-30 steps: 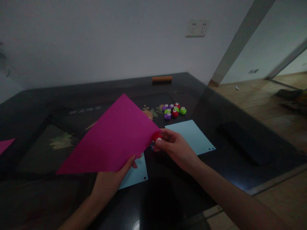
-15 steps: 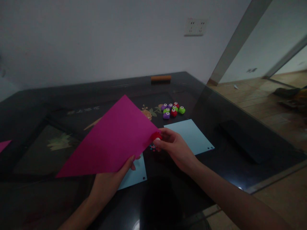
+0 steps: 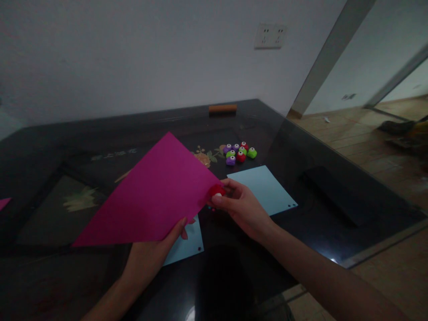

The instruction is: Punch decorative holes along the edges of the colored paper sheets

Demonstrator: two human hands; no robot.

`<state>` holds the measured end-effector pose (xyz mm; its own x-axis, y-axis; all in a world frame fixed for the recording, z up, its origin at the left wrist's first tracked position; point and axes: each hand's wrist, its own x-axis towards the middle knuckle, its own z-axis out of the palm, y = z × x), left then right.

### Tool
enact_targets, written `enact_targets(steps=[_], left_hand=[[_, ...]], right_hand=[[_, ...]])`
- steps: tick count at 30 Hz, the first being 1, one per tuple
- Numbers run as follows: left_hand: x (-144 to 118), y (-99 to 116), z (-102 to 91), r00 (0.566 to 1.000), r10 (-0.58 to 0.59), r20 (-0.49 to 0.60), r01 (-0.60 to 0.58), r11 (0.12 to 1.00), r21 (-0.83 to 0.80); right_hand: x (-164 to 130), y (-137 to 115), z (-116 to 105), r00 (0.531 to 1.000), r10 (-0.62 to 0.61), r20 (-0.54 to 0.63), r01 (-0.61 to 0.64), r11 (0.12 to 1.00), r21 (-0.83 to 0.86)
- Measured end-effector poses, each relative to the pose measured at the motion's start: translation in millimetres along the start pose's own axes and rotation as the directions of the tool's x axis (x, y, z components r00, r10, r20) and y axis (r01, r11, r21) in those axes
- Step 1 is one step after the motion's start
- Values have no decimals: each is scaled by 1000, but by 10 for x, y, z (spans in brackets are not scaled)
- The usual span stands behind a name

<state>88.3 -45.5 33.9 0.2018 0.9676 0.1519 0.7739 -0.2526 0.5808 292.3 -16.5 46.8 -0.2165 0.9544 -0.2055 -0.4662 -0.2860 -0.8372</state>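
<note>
My left hand (image 3: 167, 243) pinches the lower edge of a magenta sheet of paper (image 3: 157, 191), holding it tilted above the table. At the sheet's right corner, my right hand (image 3: 245, 207) grips a small red craft punch (image 3: 217, 191) with a white button, the thumb on the button. The corner meets the punch; whether it sits inside the slot is hidden. Small coloured paper bits (image 3: 211, 208) lie beneath the punch. One light blue sheet (image 3: 185, 245) is partly covered by the magenta one. Another light blue sheet (image 3: 262, 189) lies to the right, with small punched shapes at its near corner.
Several purple, green and red punches (image 3: 239, 154) stand grouped beyond the right sheet. A brown roll (image 3: 222, 109) lies near the back edge of the dark glossy table (image 3: 274, 129). At right is a black flat object (image 3: 331, 194); pink paper (image 3: 4, 203) shows far left.
The view has shifted slightly. Both hands keep nearly the same hold on the magenta sheet and the red punch, and fewer of the paper bits show beneath them.
</note>
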Motion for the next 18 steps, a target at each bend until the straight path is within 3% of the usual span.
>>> enact_targets(steps=[5,18], left_hand=[[-7,-45,17,999,-49,-21,50,999,19],[7,-4,-9,999,-17,-31,17,1000,17]], right_hand=[[10,9,-7,1000,8,8,-8,1000,14],[2,-3,-3,1000,17,6,-17,1000,15]])
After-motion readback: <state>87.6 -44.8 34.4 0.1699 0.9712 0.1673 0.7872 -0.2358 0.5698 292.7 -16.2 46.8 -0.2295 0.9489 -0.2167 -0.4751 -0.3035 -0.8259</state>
